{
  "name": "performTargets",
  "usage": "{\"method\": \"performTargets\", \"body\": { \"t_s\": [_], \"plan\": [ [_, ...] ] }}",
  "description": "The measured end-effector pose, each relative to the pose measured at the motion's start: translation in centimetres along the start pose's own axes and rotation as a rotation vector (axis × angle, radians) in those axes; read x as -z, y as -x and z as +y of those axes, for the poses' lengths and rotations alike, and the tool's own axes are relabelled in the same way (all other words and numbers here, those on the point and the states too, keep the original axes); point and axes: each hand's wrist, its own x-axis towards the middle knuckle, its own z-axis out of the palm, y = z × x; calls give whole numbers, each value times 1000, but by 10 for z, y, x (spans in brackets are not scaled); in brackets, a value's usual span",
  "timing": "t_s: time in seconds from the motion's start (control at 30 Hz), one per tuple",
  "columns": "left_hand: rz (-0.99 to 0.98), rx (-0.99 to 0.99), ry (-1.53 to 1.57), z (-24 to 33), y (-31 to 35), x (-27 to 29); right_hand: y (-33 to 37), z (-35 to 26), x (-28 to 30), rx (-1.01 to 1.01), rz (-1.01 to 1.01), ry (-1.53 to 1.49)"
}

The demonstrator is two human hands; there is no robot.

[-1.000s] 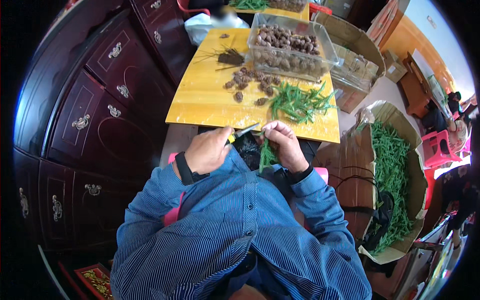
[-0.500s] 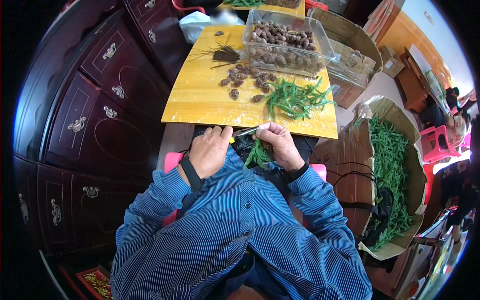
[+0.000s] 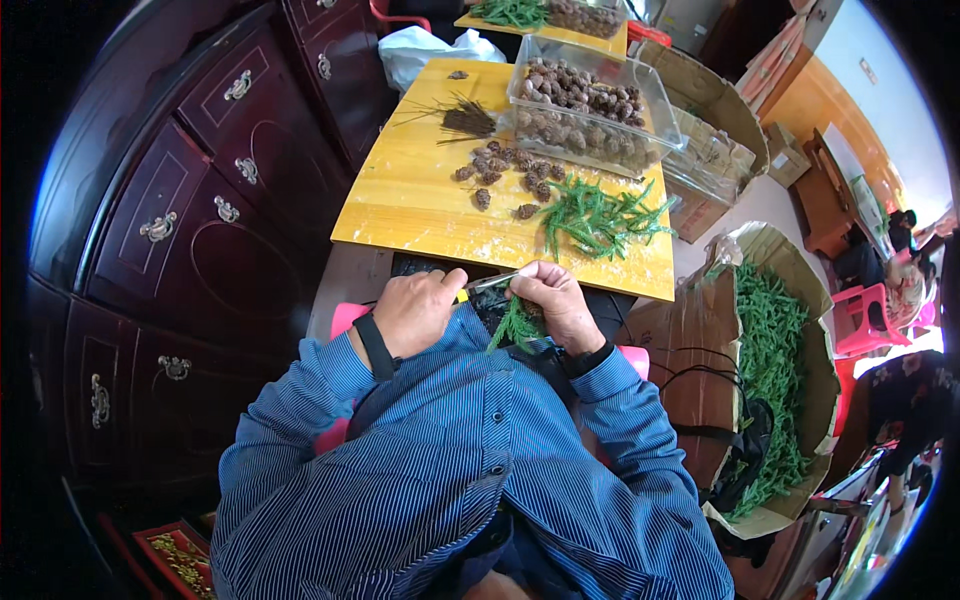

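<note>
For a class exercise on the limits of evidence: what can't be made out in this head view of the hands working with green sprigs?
- Small tool with a yellow handle in the left hand: its tip is too small to identify.
- Bunch of green sprigs in the right hand: the fingers hide the grip.
- Second yellow wooden board: cut off by the top edge.
- Lap: hidden by the blue striped shirt.

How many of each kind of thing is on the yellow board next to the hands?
Loose brown cones: about 12
Pile of green sprigs: 1
Clear tub of cones: 1
Bundle of dark twigs: 1
Total: about 15
</note>
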Motion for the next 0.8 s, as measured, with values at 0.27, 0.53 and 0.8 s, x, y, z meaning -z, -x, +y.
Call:
{"method": "performTargets", "body": {
  "t_s": [0.27, 0.53, 0.8],
  "plan": [
    [-53, 126, 116, -29, 4, 17, -25, -6, -27, 122, 5, 330],
    [28, 418, 127, -137, -12, 11, 49, -134, -93, 647, -439, 223],
    [-77, 567, -179, -153, -44, 31, 103, -201, -167, 707, -1065, -278]
  ]
}}
